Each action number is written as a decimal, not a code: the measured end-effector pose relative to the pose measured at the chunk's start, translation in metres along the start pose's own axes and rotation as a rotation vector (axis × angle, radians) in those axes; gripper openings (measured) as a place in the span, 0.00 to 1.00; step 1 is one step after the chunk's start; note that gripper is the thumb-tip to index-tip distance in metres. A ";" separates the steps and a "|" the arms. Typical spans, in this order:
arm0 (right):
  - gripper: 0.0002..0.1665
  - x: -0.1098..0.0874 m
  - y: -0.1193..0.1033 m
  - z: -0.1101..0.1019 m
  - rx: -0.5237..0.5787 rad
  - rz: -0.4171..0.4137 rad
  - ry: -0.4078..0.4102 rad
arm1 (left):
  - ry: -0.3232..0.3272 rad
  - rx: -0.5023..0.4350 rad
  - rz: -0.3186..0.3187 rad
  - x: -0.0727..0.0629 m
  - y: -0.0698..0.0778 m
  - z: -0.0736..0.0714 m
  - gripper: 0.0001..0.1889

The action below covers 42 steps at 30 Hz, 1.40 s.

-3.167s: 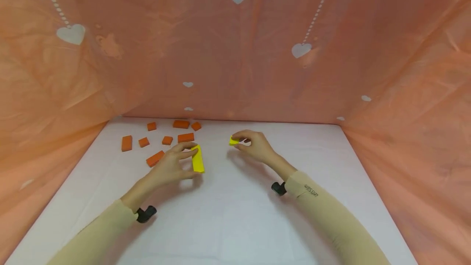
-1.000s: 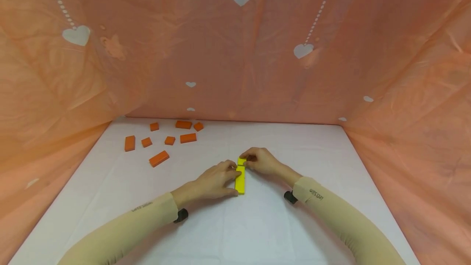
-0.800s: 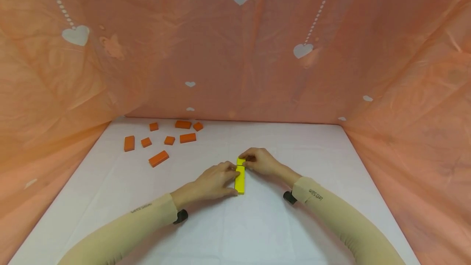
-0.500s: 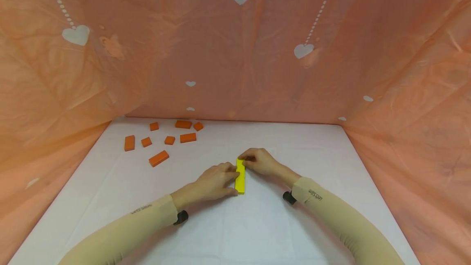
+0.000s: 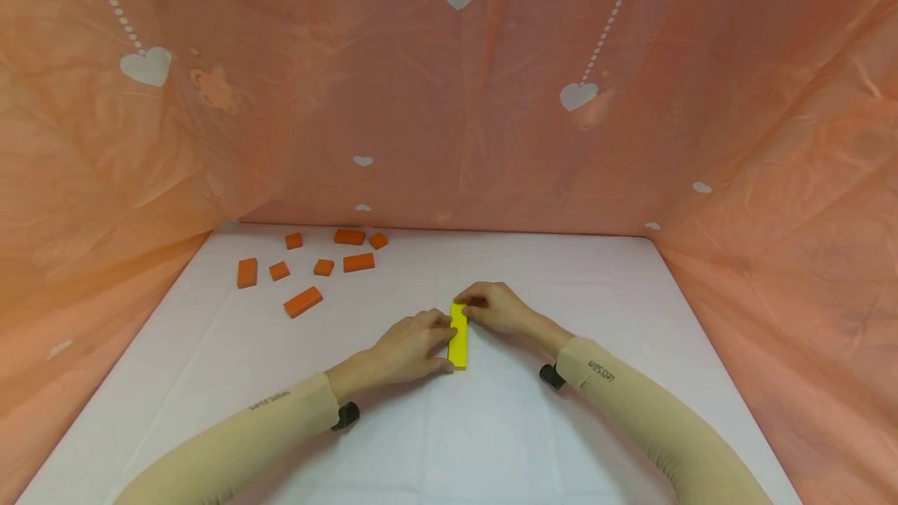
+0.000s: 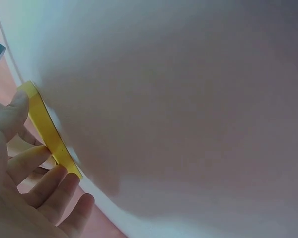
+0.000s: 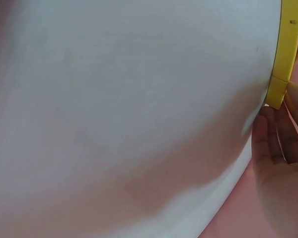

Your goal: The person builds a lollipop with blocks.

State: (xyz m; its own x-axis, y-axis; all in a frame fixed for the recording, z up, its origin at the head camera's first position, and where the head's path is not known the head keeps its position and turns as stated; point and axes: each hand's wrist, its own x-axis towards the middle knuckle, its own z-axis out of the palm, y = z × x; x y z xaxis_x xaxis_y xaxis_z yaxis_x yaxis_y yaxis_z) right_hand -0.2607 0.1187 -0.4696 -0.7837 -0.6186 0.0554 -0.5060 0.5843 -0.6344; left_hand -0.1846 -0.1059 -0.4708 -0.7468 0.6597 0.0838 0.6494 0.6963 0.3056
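Note:
On the white table, a long yellow block [image 5: 458, 351] lies pointing away from me, with a small yellow block [image 5: 458, 308] against its far end. A thin seam between the two shows in the right wrist view, where the small block [image 7: 276, 93] continues the line of the long one [image 7: 287, 42]. My left hand [image 5: 412, 345] holds the long block by its ends, thumb at the near end and fingers along its left side. The thumb and fingers of my right hand [image 5: 498, 309] pinch the small block, partly covering it.
Several orange blocks, long ones [image 5: 303, 302] and short ones [image 5: 323, 267], lie scattered at the back left of the white table [image 5: 491, 443]. A pinkish-orange curtain [image 5: 393, 100] with white hearts surrounds the table's back and sides.
Both hands have brought the yellow blocks together from apart, the left moving right and the right moving nearer. Over the last second the gap between them has closed.

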 end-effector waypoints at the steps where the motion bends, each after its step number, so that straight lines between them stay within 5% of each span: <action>1: 0.14 0.000 0.000 0.000 0.002 0.000 -0.001 | 0.001 0.002 0.001 0.000 0.000 0.000 0.30; 29: 0.15 -0.001 0.000 0.001 0.022 0.005 0.006 | -0.056 -0.051 -0.006 0.000 0.001 -0.004 0.32; 36: 0.19 -0.010 -0.004 0.000 0.051 0.010 0.041 | -0.068 -0.050 -0.020 0.001 0.000 -0.004 0.33; 42: 0.20 -0.023 -0.008 0.002 -0.027 0.002 0.037 | -0.068 -0.072 -0.026 0.003 0.001 -0.004 0.33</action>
State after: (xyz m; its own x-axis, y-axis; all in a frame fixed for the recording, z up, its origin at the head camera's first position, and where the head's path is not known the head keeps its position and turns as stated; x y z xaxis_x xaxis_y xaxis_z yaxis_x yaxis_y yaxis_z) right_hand -0.2374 0.1274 -0.4667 -0.7974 -0.5978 0.0827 -0.5134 0.6000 -0.6135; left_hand -0.1868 -0.1049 -0.4665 -0.7500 0.6614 0.0111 0.6165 0.6928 0.3740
